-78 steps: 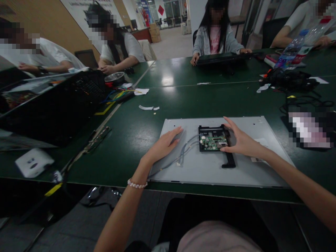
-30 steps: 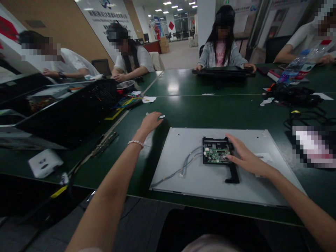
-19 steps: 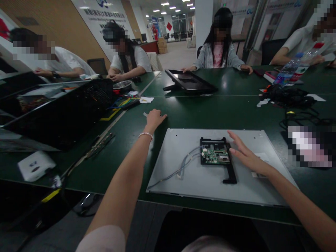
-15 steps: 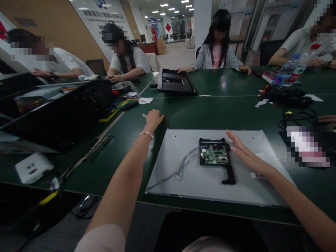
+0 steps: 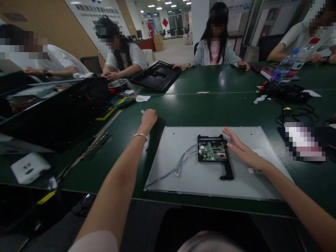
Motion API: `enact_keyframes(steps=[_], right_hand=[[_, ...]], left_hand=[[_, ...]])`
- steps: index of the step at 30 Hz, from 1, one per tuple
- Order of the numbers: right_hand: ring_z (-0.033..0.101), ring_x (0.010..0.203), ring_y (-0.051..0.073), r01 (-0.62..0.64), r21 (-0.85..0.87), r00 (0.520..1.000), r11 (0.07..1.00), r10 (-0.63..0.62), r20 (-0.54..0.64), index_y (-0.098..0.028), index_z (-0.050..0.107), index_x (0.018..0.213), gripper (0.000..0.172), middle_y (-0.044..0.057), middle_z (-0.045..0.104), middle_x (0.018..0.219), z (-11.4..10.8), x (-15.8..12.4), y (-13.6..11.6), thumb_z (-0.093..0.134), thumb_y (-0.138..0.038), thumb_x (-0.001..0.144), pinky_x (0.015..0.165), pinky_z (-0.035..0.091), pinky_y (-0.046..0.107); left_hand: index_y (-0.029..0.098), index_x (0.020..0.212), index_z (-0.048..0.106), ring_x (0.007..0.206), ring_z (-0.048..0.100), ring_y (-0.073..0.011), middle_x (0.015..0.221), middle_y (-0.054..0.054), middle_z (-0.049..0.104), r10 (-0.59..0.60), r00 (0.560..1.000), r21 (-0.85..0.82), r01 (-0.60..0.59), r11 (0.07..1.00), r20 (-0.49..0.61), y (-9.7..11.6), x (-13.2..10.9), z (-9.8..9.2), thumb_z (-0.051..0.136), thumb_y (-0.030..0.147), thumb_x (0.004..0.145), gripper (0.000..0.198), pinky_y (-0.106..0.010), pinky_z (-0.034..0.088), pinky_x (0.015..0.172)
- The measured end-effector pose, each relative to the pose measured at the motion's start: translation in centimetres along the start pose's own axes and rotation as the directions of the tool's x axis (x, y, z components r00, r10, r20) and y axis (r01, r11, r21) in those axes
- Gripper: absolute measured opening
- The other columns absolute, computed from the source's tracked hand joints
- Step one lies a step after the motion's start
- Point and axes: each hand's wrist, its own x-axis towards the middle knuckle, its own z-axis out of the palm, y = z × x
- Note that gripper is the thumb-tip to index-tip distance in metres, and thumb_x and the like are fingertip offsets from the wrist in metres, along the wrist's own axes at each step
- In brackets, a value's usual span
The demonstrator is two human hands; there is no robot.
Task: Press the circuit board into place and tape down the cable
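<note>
My left hand (image 5: 149,118) is on the green table beyond the panel's left corner. Its fingers are curled shut, and a small pale strip (image 5: 142,112) shows at its left side; whether the hand holds it I cannot tell. My right hand (image 5: 243,150) is open, fingers stretched, over a grey metal display panel (image 5: 183,182), just right of a black bracket (image 5: 230,171). A green circuit board (image 5: 210,153) is set in that bracket. Grey cables (image 5: 181,162) run from the board across the panel to its front left corner.
A black computer case (image 5: 57,119) stands at the left, with a white device (image 5: 30,168) nearer me. Across the table a person holds a black frame (image 5: 157,75). Bottles (image 5: 286,64), black cables (image 5: 286,91) and a phone (image 5: 304,141) lie or stand to the right.
Across the table, the black frame has moved left and tipped to another angle in the person's hand. My left hand curls a little tighter; my right hand stays over the panel. The view has shifted slightly.
</note>
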Motion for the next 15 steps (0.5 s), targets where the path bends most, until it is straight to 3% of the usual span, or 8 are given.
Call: enact_keyframes(steps=[3, 6, 8, 10, 13, 15], right_hand=[[0.019, 0.150, 0.026, 0.005, -0.001, 1.000, 1.000, -0.005, -0.005, -0.041, 0.014, 0.155, 0.064, 0.001, 0.024, 0.163, 0.0, 0.1, 0.2, 0.040, -0.054, 0.099, 0.122, 0.014, 0.055], [0.021, 0.150, 0.025, 0.007, -0.002, 1.000, 1.000, -0.007, -0.009, -0.039, 0.015, 0.155, 0.063, 0.003, 0.027, 0.162, 0.1, 0.1, 0.2, 0.040, -0.053, 0.099, 0.122, 0.014, 0.055], [0.022, 0.149, 0.025, 0.005, 0.000, 1.000, 1.000, -0.005, -0.022, -0.038, 0.017, 0.155, 0.062, 0.004, 0.030, 0.161, 0.1, 0.2, 0.1, 0.040, -0.053, 0.099, 0.122, 0.014, 0.055], [0.025, 0.148, 0.025, -0.009, 0.001, 0.999, 1.000, 0.009, -0.036, -0.037, 0.019, 0.154, 0.061, 0.004, 0.032, 0.160, 0.2, 0.2, 0.0, 0.040, -0.053, 0.099, 0.122, 0.015, 0.054], [0.029, 0.147, 0.026, -0.036, -0.005, 0.998, 0.999, 0.036, -0.046, -0.038, 0.020, 0.154, 0.061, 0.005, 0.035, 0.158, 0.2, 0.3, -0.2, 0.041, -0.054, 0.099, 0.121, 0.017, 0.055], [0.031, 0.146, 0.027, -0.041, -0.012, 0.998, 0.999, 0.041, -0.051, -0.037, 0.020, 0.154, 0.062, 0.006, 0.037, 0.157, 0.2, 0.3, -0.3, 0.042, -0.054, 0.098, 0.120, 0.020, 0.056]], left_hand=[[0.009, 0.098, 0.070, 0.109, 0.059, -0.0292, 0.114, -0.019, 0.065, 0.026, 1.000, 0.003, -0.026, 1.000, -0.016, 0.3, -0.3, -0.7, 0.043, 0.016, 0.088, 0.030, -0.038, 0.047, 0.093], [0.009, 0.102, 0.070, 0.119, 0.054, -0.0300, 0.130, -0.019, 0.058, 0.141, 0.987, 0.022, -0.140, 0.990, -0.082, 1.8, -1.0, -2.1, 0.041, 0.015, 0.090, 0.031, -0.039, 0.045, 0.097], [0.010, 0.103, 0.069, 0.115, 0.056, -0.0290, 0.127, -0.018, 0.059, 0.264, 0.960, 0.043, -0.261, 0.964, -0.090, 3.8, -2.0, -3.3, 0.040, 0.015, 0.092, 0.031, -0.038, 0.045, 0.096], [0.011, 0.103, 0.067, 0.104, 0.062, -0.0262, 0.110, -0.016, 0.065, 0.373, 0.927, 0.046, -0.372, 0.927, -0.038, 6.4, -3.6, -4.6, 0.039, 0.016, 0.095, 0.030, -0.036, 0.046, 0.091], [0.012, 0.100, 0.066, 0.093, 0.065, -0.0231, 0.099, -0.013, 0.068, 0.546, 0.836, 0.043, -0.545, 0.837, -0.041, 11.1, -7.0, -6.2, 0.040, 0.017, 0.097, 0.027, -0.032, 0.047, 0.082], [0.013, 0.096, 0.067, 0.088, 0.066, -0.0209, 0.095, -0.012, 0.068, 0.667, 0.740, 0.031, -0.667, 0.745, -0.088, 14.0, -9.5, -6.9, 0.044, 0.016, 0.096, 0.023, -0.030, 0.047, 0.077]])
